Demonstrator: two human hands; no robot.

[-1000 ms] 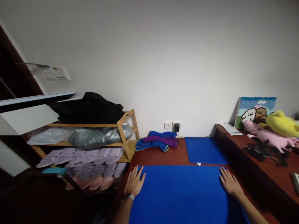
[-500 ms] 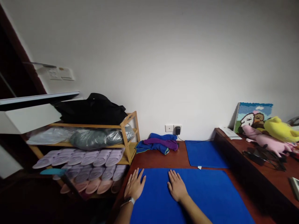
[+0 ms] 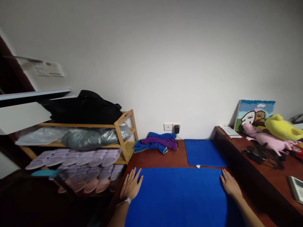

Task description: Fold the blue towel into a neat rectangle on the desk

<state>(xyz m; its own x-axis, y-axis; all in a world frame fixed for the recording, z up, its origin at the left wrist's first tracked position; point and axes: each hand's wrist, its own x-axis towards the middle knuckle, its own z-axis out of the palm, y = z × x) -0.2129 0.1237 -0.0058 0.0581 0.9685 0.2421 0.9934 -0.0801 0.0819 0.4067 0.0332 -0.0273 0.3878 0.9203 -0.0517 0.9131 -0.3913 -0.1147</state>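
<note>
A large blue towel (image 3: 180, 195) lies spread flat on the red-brown wooden surface. My left hand (image 3: 131, 184) rests flat at its far left corner, fingers stretched out, with a watch on the wrist. At the far right corner, my right hand (image 3: 230, 184) lies palm down, its fingers extended and touching the towel's edge. Neither hand grips anything. Behind the large towel is a smaller folded blue towel (image 3: 203, 153) with a white tag at its front edge. Blue and purple cloths (image 3: 156, 142) sit in a crumpled heap near the wall.
A wooden shoe rack (image 3: 123, 142) on the left holds several slippers (image 3: 94, 157), plastic-wrapped items and a black bag (image 3: 85, 108). On the raised right ledge are a pink plush toy (image 3: 267, 140), a yellow plush toy (image 3: 281, 127), a picture (image 3: 257, 113) and cables. A plugged-in adapter (image 3: 176, 129) trails a cord.
My right hand has slid rightward across the large towel, from its middle to the right corner. The left hand stays at the left corner. The view has shifted slightly.
</note>
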